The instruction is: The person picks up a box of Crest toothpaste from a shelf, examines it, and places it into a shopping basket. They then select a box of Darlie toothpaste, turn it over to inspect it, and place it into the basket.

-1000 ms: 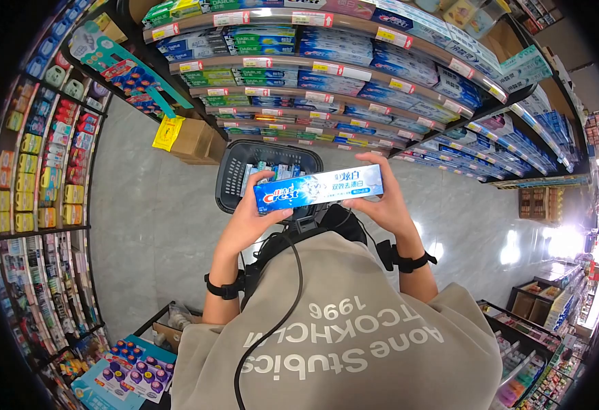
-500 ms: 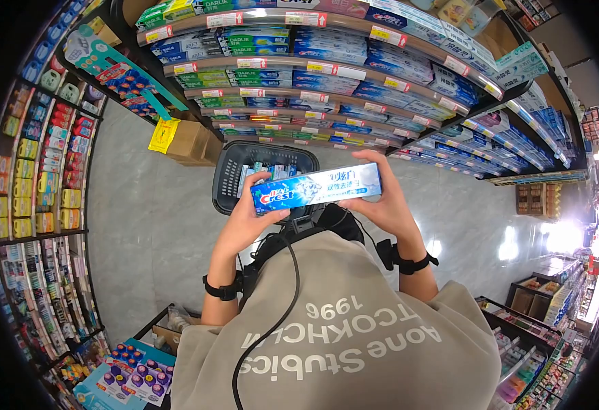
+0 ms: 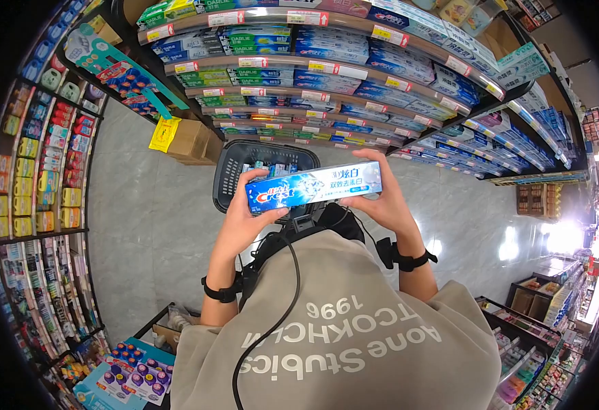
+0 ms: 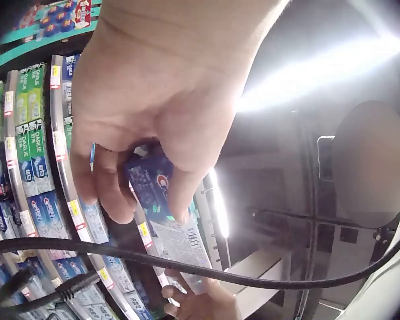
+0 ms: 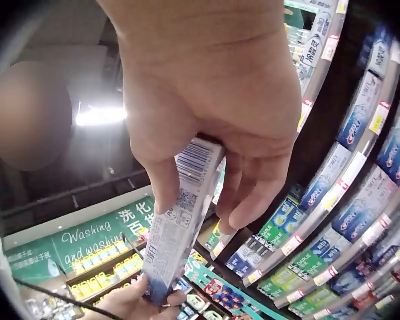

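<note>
A blue and silver Crest toothpaste box (image 3: 313, 186) is held level in front of the body, its printed face turned up. My left hand (image 3: 241, 217) grips its blue end, thumb along the near edge and fingers behind. At the silver end my right hand (image 3: 387, 205) holds it the same way. The left wrist view has the box's blue end (image 4: 149, 183) between thumb and fingers. A side with a barcode (image 5: 193, 163) faces the right wrist camera. Below and behind the box, a dark grey shopping basket (image 3: 228, 178) with several small packages is partly covered.
Shelves of toothpaste boxes (image 3: 327, 44) curve across the front and right. A cardboard box (image 3: 193, 142) with a yellow sign stands left of the basket. Shelves of bottles and packs (image 3: 43, 157) line the far left. A black cable (image 3: 293, 273) runs down over the sweatshirt.
The toothpaste box has shifted a little left and tilted, so its lettering shows more plainly than half a second ago. Both hands keep hold of its ends.
</note>
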